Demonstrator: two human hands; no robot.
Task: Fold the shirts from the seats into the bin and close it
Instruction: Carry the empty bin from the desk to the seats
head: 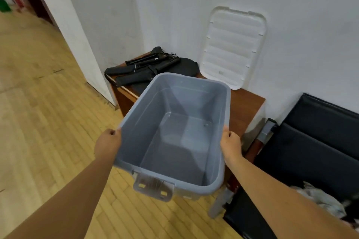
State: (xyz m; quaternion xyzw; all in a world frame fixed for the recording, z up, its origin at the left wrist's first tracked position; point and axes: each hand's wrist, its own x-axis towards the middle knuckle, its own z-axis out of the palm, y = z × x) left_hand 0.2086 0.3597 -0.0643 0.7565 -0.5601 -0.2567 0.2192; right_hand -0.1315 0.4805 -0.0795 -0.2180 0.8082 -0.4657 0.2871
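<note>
**Item one, the bin [147,116].** Grey, open-topped, nothing inside. I hold it in front of me by the rims of its two long sides. My left grip [108,142] is curled over the left rim and my right grip [232,143] over the right rim, both closed on the plastic. The near end, with its clear latch [153,185], hangs over the floor [48,103]. The far end lies over the corner of the wooden bench [247,106] (whether it rests there or clears it, I cannot tell).

**Item two, the lid [233,46].** White, ribbed, off the bin. It stands on the bench and leans against the wall [301,44]. A heap of black gear [147,68] lies beside it on the bench.

**Item three, the seats [310,141].** Black, to my right. A crumpled pale shirt [318,198] lies on the near one, partly hidden behind my right forearm. I see no other shirts from here.

**Assessment.** The step in hand is positioning the bin. No folding is done and nothing is packed. The next move calls for setting the bin down level, within reach of the seats. I would then let go of both rims and take up the shirt with both hands free. The lid should be kept in reach for the close.
</note>
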